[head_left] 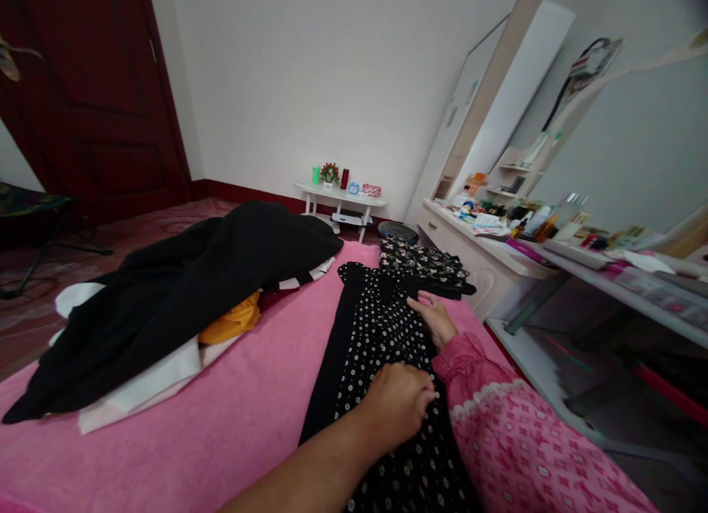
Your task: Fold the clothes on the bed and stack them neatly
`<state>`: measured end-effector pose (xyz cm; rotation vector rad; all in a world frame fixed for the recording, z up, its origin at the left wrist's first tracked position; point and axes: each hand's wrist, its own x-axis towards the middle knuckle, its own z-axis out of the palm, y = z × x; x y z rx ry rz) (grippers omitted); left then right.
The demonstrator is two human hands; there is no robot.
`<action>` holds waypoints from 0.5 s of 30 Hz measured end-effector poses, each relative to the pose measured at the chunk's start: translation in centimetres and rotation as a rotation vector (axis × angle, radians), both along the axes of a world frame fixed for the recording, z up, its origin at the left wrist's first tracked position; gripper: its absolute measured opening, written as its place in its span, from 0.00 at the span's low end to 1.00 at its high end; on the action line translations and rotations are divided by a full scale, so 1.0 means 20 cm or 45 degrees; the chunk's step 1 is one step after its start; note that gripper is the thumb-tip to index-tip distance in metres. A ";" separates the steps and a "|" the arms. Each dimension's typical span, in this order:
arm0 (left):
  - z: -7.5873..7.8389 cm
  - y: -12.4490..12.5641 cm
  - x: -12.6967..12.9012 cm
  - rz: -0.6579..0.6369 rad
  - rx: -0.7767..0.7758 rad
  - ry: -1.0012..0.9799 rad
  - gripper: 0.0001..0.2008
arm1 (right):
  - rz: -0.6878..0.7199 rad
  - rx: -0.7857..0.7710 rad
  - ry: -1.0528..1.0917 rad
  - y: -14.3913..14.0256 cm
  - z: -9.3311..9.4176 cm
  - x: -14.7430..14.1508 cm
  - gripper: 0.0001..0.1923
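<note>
A long black dress with white dots (372,329) lies lengthwise on the pink bedcover (259,395), a plain black strip along its left side. Over its middle, my left hand (399,399) is closed, with fingers curled down at the cloth near the right edge. What the fingertips pinch is partly hidden. Farther up, my right hand (434,318), in a pink patterned sleeve, rests at the dress's upper right with fingers stretched out. Just beyond it sits a folded black floral garment (423,262).
To the left is a heap of clothes with a large black garment (221,255) on top and a yellow cloth (235,318) poking out. A cluttered dressing table (470,236) with a mirror stands right of the bed. A small white table (343,196) is by the far wall.
</note>
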<state>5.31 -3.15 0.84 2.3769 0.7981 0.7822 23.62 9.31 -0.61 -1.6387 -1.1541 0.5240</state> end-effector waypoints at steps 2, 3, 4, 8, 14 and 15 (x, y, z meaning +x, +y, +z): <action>-0.01 0.00 0.00 -0.026 -0.006 0.008 0.08 | -0.039 -0.069 -0.085 0.06 0.01 0.01 0.23; -0.01 0.00 0.00 -0.030 -0.005 0.019 0.08 | -0.046 -0.086 -0.134 0.09 0.02 0.01 0.23; -0.01 0.00 0.00 -0.032 0.004 0.036 0.07 | -0.049 -0.100 -0.191 0.13 0.03 0.02 0.22; 0.01 -0.03 -0.01 -0.017 0.122 0.148 0.05 | -0.012 -0.108 -0.429 0.25 0.09 0.02 0.13; 0.06 -0.04 -0.04 0.237 0.303 0.097 0.25 | -0.002 -0.136 -0.625 0.35 0.15 -0.05 0.11; 0.05 -0.04 -0.03 0.261 0.290 0.102 0.29 | 0.003 -0.132 -0.632 0.35 0.15 -0.06 0.13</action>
